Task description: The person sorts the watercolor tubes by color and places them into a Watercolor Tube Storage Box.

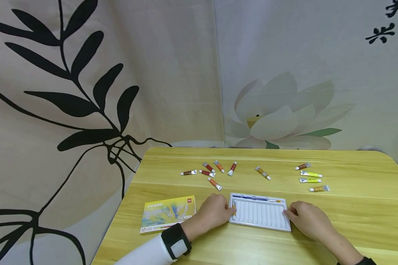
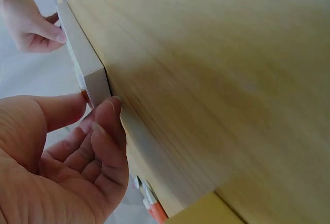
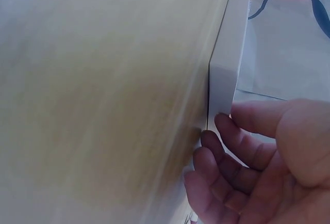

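A white plastic paint tray [image 1: 261,214] lies on the wooden table, with a blue-handled paintbrush [image 1: 252,198] along its far side. At the tray's left end, my left hand [image 1: 215,209] grips the edge, fingers on the side wall and thumb over the top. Beside that thumb, an ochre paint tube [image 1: 234,212] sits in the leftmost slot, partly hidden. My right hand [image 1: 309,218] pinches the tray's right edge between thumb and index finger. In the right wrist view, the other fingers [image 3: 206,162] curl loosely below the tray's corner.
A yellow paint box [image 1: 168,213] lies left of the tray, close to the left forearm. Several red, brown and orange tubes [image 1: 207,173] are scattered beyond it. One ochre tube [image 1: 262,173] lies behind the tray; yellow and brown tubes [image 1: 311,180] lie at the back right.
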Motion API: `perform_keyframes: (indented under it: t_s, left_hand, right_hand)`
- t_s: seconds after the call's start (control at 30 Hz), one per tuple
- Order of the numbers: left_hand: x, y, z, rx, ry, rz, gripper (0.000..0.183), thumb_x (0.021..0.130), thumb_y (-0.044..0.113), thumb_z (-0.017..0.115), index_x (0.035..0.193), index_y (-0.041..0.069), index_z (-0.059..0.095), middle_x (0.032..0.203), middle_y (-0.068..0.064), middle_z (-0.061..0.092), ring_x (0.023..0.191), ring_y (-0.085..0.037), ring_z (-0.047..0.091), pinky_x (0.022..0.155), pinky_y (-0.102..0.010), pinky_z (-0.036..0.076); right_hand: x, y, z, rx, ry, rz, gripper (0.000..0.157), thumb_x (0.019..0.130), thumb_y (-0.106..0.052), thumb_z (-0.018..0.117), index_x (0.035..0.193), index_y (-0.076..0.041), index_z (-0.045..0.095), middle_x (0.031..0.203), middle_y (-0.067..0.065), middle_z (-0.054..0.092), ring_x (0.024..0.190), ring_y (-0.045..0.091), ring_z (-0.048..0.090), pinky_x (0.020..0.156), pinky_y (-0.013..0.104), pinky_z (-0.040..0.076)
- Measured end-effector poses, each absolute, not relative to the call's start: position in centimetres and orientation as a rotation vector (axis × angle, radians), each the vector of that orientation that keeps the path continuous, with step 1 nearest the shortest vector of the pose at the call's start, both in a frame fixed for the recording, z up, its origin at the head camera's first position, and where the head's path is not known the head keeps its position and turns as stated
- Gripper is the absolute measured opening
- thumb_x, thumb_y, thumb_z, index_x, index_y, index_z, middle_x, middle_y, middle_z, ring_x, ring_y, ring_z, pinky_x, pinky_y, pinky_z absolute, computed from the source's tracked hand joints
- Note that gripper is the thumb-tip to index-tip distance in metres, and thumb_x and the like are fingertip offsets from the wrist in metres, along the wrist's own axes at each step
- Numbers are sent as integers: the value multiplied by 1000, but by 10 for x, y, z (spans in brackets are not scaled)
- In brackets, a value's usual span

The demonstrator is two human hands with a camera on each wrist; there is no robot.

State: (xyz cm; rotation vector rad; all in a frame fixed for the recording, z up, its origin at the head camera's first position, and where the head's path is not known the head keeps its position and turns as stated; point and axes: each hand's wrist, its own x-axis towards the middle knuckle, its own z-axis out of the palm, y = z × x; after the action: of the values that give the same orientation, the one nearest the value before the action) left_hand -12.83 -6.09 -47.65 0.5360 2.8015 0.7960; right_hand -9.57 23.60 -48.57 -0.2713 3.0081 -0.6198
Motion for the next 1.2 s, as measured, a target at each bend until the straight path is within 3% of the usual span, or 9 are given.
perform_keyframes:
  t_s: [0.83, 0.93, 1.1, 1.2]
  left_hand:
    - [-135, -59, -479, 439, 2662, 921, 49, 83, 26, 71, 44, 16, 43, 42, 11, 29, 38, -3, 31, 34, -18, 19]
    - [-138, -60, -479, 407, 2607, 959, 45, 83, 25, 71, 46, 14, 48, 40, 9, 36, 36, -4, 36, 33, -17, 22]
    - [-142, -63, -480, 309, 2467, 1056, 34, 83, 23, 72, 54, 9, 61, 44, -2, 56, 38, -13, 52, 32, -19, 36]
    - [-143, -64, -480, 275, 2429, 1082, 32, 83, 22, 72, 56, 8, 62, 47, -5, 59, 40, -16, 56, 33, -21, 38]
  right_hand:
    - [-97, 236, -487, -275, 3003, -622, 35, 87, -24, 64, 58, -20, 44, 54, -5, 38, 49, 11, 36, 45, 27, 28]
    - [-97, 236, -487, -275, 3003, -625, 34, 87, -24, 64, 59, -20, 45, 54, -5, 39, 49, 11, 36, 45, 27, 28]
    - [-97, 236, -487, -274, 2995, -627, 35, 87, -24, 64, 59, -20, 45, 54, -5, 39, 49, 11, 37, 45, 27, 28]
    - [-97, 235, -487, -269, 2989, -629, 34, 88, -24, 64, 59, -19, 45, 54, -5, 39, 49, 11, 37, 45, 27, 29]
